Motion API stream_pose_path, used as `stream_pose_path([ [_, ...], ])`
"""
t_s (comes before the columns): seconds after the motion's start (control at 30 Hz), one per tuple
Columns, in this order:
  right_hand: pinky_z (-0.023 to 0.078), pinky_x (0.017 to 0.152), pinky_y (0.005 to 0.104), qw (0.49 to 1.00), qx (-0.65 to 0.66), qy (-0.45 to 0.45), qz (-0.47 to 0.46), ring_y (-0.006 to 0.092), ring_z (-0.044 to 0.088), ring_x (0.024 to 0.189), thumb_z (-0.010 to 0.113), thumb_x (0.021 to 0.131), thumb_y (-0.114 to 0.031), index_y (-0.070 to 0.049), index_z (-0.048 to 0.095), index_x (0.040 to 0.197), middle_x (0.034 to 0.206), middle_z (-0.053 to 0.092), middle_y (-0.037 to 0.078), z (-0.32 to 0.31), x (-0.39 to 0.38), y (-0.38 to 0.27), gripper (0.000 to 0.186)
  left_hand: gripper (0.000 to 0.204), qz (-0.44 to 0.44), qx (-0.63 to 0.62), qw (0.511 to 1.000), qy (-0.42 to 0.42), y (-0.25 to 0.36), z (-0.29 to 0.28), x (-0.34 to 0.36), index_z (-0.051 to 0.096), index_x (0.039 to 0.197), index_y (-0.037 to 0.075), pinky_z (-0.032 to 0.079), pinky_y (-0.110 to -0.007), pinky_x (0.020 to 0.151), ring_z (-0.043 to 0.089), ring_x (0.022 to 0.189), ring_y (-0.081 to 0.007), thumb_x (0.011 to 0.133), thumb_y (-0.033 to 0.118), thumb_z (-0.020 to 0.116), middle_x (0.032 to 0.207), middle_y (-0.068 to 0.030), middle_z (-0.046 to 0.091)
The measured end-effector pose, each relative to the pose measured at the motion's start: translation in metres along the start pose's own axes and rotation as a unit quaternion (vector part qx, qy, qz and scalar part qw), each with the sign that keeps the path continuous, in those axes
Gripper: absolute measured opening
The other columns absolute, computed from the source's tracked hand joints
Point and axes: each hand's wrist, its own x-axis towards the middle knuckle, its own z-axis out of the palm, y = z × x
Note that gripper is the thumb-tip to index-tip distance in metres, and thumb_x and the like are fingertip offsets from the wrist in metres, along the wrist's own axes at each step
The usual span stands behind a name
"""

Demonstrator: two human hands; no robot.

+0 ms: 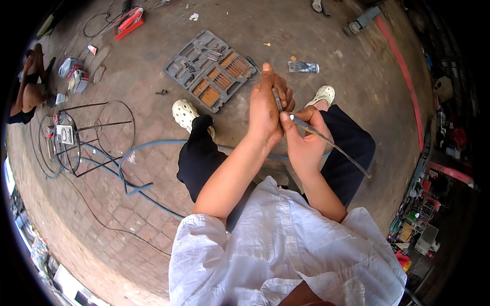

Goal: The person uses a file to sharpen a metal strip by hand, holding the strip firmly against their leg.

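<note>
My left hand (266,109) is closed around a short grey metal bar (277,98), thumb pointing up; its far end is hidden in the fingers. Close beside it, my right hand (307,140) pinches a long, thin, dark metal strip (347,158), with a small white spot near its upper end. The strip slants down to the right, past my wrist. Whether bar and strip touch or are one piece, I cannot tell. Beyond my hands an open grey tool case (176,71) lies on the floor, with metal pieces in its moulded slots.
A blue hose (148,144) crosses the floor beside a wire-and-rod frame (102,125) on the left. Farther off are paint buckets (76,80), a red toolbox (130,23) and a seated person (33,86). A blue-grey flat piece (303,67) lies ahead; cluttered shelves (423,219) line the right.
</note>
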Motion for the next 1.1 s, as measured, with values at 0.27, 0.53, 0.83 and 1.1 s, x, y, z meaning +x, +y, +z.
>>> stream_pose_path([
  [0.27,0.039,0.064,0.0241,1.0,0.003,-0.005,0.003,0.0096,0.045,0.067,0.073,0.076,-0.004,-0.001,0.05,0.075,0.069,0.048,0.002,0.0,-0.003,0.003,0.023,0.052,-0.007,-0.013,1.0,-0.006,0.003,-0.002,0.0,0.033,0.059,0.012,0.028,-0.025,0.043,0.031,0.047,-0.0108,0.097,0.047,0.041,0.053,0.0002,0.03],
  [0.53,0.038,0.065,0.0224,1.0,0.013,-0.025,0.013,0.0076,0.045,0.068,0.072,0.076,-0.001,-0.002,0.05,0.075,0.071,0.049,0.001,-0.006,-0.01,0.004,0.023,0.053,-0.015,-0.038,0.999,-0.028,0.003,-0.007,0.002,0.033,0.057,0.013,0.024,-0.024,0.037,0.031,0.043,-0.0105,0.096,0.047,0.041,0.051,0.0012,0.029],
  [0.83,0.042,0.07,0.0205,0.957,0.246,-0.068,0.136,0.0073,0.053,0.078,0.069,0.081,0.0,-0.001,0.055,0.085,0.083,0.057,0.003,-0.029,-0.013,0.008,0.016,0.055,-0.051,-0.079,0.994,-0.057,0.007,-0.005,0.004,0.034,0.057,0.011,0.024,-0.024,0.037,0.03,0.044,-0.0107,0.097,0.049,0.036,0.052,0.0008,0.029],
  [1.1,0.044,0.077,0.0225,0.957,0.249,-0.078,0.127,0.0101,0.056,0.085,0.068,0.082,0.001,0.0,0.054,0.088,0.094,0.062,0.009,-0.016,-0.015,0.009,0.015,0.055,-0.014,-0.028,0.998,-0.051,0.009,-0.006,0.002,0.034,0.056,0.011,0.024,-0.024,0.036,0.029,0.043,-0.0111,0.097,0.047,0.037,0.051,0.0003,0.029],
])
